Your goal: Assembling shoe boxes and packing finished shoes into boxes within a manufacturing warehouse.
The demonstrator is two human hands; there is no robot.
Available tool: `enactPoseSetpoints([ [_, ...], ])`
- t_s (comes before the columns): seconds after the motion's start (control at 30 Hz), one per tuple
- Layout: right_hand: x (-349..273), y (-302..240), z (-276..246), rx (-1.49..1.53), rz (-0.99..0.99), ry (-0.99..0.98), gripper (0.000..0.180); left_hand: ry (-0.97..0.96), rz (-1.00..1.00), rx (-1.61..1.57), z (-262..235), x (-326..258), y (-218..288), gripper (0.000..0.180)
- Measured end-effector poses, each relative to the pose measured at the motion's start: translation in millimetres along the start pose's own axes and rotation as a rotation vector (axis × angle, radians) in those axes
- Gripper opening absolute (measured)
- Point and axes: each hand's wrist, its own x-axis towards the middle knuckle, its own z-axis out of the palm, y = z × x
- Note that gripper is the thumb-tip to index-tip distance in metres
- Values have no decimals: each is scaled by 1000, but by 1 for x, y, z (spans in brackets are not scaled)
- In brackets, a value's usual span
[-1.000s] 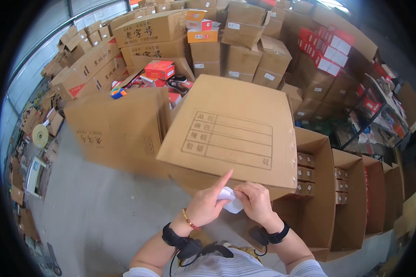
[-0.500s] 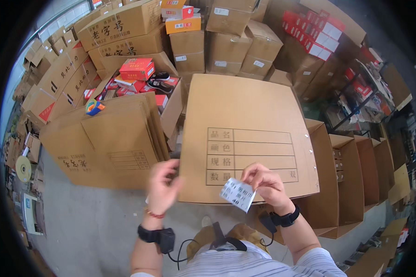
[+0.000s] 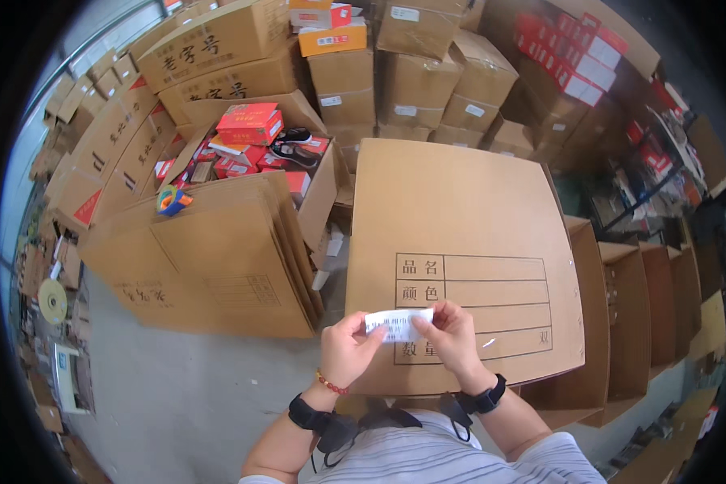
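Note:
Both hands hold a small white printed label (image 3: 397,324) flat against the top of a large closed brown carton (image 3: 460,218). My left hand (image 3: 348,348) pinches the label's left end and my right hand (image 3: 453,339) its right end. The label sits on the lower left corner of a printed table grid on the carton top. Each wrist carries a black strap, and the left also a beaded bracelet.
A stack of flattened cartons (image 3: 218,258) leans to the left, with a tape dispenser (image 3: 172,199) on top. Behind it an open box (image 3: 258,145) holds red packages. Open cartons (image 3: 645,315) stand at right. Stacked boxes (image 3: 427,73) fill the back. A tape roll (image 3: 52,301) lies far left.
The label was held in the air in front of the carton by my right hand; now both hands press it down onto the carton top. The view has tilted down.

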Motion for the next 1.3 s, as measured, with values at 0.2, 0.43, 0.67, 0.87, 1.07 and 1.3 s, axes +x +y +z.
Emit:
enactPoseSetpoints([
  [0.2,47,16,3,-508,-88,306,25,73,253,602,-34,64,-51,93],
  [0.43,43,-10,43,-1272,-168,735,68,-238,193,407,-54,85,-103,120],
  [0.67,12,32,138,-1531,-30,486,55,-411,225,255,-87,115,-140,110],
  [0.87,-78,49,161,-1526,67,389,62,34,143,-211,-108,232,-112,89],
  [1.07,-219,111,194,-1335,80,561,63,-574,40,-275,-126,250,-49,42],
  [1.3,-467,304,209,163,515,1890,73,-698,546,-77,-113,-27,0,26],
])
